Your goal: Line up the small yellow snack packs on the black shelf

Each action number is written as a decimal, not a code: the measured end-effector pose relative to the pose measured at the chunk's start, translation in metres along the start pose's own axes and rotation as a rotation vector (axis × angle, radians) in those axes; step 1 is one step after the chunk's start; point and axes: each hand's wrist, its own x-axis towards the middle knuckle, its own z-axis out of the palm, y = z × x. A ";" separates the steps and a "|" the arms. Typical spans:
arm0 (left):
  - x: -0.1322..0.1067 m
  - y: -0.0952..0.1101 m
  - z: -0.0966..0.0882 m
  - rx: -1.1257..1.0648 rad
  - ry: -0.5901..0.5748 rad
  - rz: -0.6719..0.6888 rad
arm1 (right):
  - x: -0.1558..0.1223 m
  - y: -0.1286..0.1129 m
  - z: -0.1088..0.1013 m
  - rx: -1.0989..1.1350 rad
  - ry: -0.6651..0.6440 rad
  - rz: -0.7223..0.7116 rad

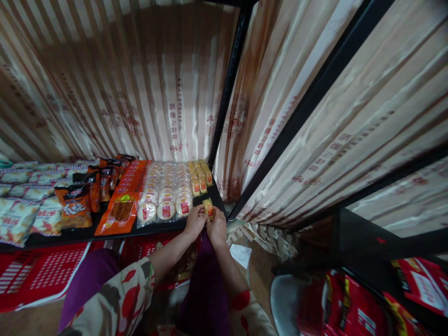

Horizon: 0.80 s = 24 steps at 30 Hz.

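Both my hands meet at the front right corner of a low black shelf (70,235). My left hand (194,222) and my right hand (217,227) are closed together on one small yellow snack packet (208,206), held upright at the shelf edge. Just behind it run rows of the same yellow packets (200,177). To the left of those lie bags of round white cakes with red labels (165,191).
Orange and red snack bags (121,205) and pale bags (21,205) fill the shelf further left. Red plastic baskets (42,273) sit under the shelf. A black upright post (227,88) and striped curtains stand behind. Red packs (350,303) lie at lower right.
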 end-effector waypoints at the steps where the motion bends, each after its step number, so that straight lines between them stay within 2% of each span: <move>1: 0.003 -0.001 0.002 0.016 0.000 -0.003 | 0.003 0.001 0.001 0.005 0.001 0.005; 6: 0.019 -0.004 0.009 0.049 -0.013 -0.024 | 0.014 0.004 0.008 0.010 0.015 0.030; 12: 0.031 0.001 0.017 0.026 0.052 -0.057 | 0.029 0.008 0.019 0.040 0.080 0.026; 17: 0.044 0.001 0.026 -0.098 0.018 -0.076 | 0.044 0.013 0.029 0.066 0.108 0.070; 24: 0.062 0.000 0.032 -0.088 -0.015 -0.107 | 0.066 0.017 0.040 0.063 0.154 0.090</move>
